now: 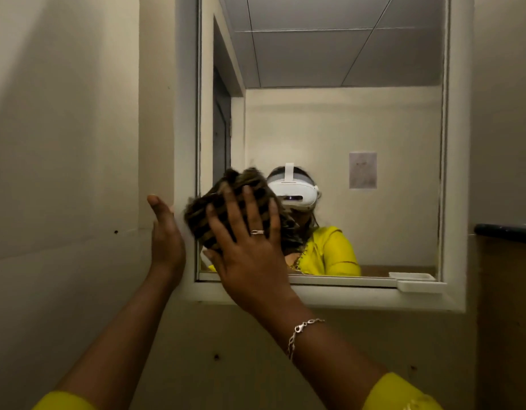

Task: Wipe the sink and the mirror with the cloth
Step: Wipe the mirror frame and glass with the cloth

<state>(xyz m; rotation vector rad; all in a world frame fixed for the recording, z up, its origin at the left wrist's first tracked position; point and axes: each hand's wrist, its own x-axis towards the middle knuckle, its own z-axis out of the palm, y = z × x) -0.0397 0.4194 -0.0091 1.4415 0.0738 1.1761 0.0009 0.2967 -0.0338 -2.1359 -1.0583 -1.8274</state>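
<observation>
A mirror (359,119) in a white frame (458,173) hangs on the cream wall ahead. My right hand (250,255) lies flat with spread fingers on a bunched dark brown striped cloth (226,196), pressing it against the lower left part of the glass. My left hand (167,238) rests edge-on against the frame's left side, fingers straight, holding nothing. The sink is out of view.
A small white ledge (421,285) juts from the frame's lower right corner. A dark counter edge (506,232) over a brown panel stands at the far right. The wall corner (139,113) runs close on the left. The mirror reflects a person in yellow wearing a headset.
</observation>
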